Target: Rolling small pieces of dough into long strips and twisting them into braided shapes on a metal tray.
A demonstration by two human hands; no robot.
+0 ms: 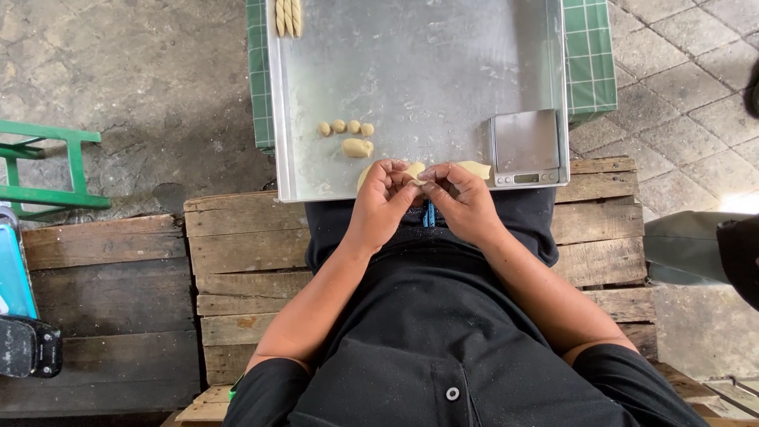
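Observation:
My left hand [381, 202] and my right hand [465, 202] meet at the near edge of a large metal tray [443, 71]. Both pinch a pale dough piece [416, 172] between the fingertips. More of the dough [476, 168] shows just beyond my right hand. Farther in on the tray lie several small dough balls [345, 127] in a row and one larger oblong lump [357, 147]. Twisted dough sticks [288, 17] lie at the tray's far left corner. A small digital scale [525, 147] stands on the tray right of my hands.
The tray rests on a green checked cloth [591, 55]. I sit on wooden pallets [237, 253] over stone paving. A green wooden frame [47, 162] stands at left, a blue object [14, 273] at the far left edge. Another person's sleeve [696, 249] shows at right.

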